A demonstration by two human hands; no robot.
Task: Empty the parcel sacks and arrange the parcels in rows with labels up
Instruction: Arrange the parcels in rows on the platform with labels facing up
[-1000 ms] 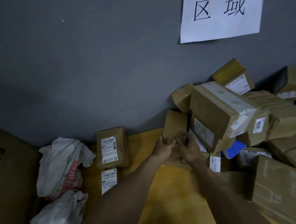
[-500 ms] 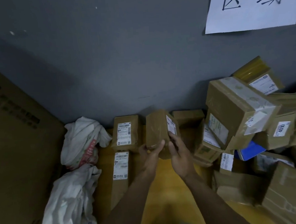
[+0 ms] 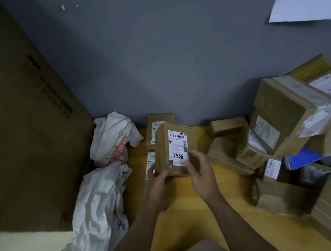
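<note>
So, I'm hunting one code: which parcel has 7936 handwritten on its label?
The brown parcel held up in the left hand and right hand; all others lie on the table or in the pile.

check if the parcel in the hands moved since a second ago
Yes. The held parcel went left, from the pile to the laid parcel by the wall, label now facing the camera.

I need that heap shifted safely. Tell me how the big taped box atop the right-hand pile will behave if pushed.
The big taped box sits tilted on smaller parcels, so it would probably slide or topple. Its square edges suggest stiff cardboard. Glossy tape may make it slippery.
</note>
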